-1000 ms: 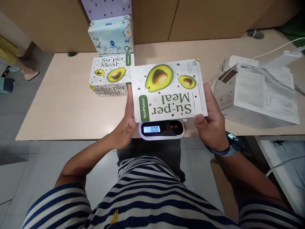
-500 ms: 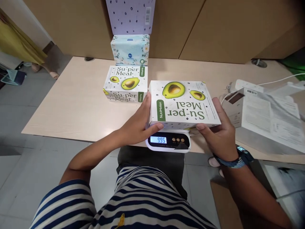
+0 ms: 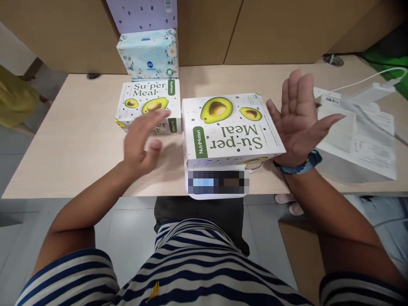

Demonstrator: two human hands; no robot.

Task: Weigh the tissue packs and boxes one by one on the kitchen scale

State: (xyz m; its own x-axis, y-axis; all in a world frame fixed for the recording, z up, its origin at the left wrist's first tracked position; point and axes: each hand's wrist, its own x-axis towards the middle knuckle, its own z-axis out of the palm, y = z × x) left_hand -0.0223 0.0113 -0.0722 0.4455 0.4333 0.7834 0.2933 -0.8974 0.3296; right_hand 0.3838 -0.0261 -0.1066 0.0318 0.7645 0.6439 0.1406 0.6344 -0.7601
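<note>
A white Su-per Meal box (image 3: 232,123) with avocado pictures rests on the digital scale (image 3: 218,196), its lettering upside down to me. Only the front of the scale shows under the box, and its display is blurred into blocks. My left hand (image 3: 140,142) is off the box, fingers apart, in front of a second Su-per Meal box (image 3: 124,104) on the left and partly covering it. To the right of the weighed box, my right hand (image 3: 296,117) is raised with the palm up and fingers spread, holding nothing.
Behind the left box are a pale blue flowered tissue pack (image 3: 148,53) and a lilac box (image 3: 143,15), near a brown panel (image 3: 274,34). A grey-white carton (image 3: 360,140) and a power strip with a cable (image 3: 372,91) occupy the right of the desk (image 3: 73,148).
Both hands have let go of the box on the scale and moved apart, left hand leftward, right hand up and outward. The box stays on the scale; the view has shifted.
</note>
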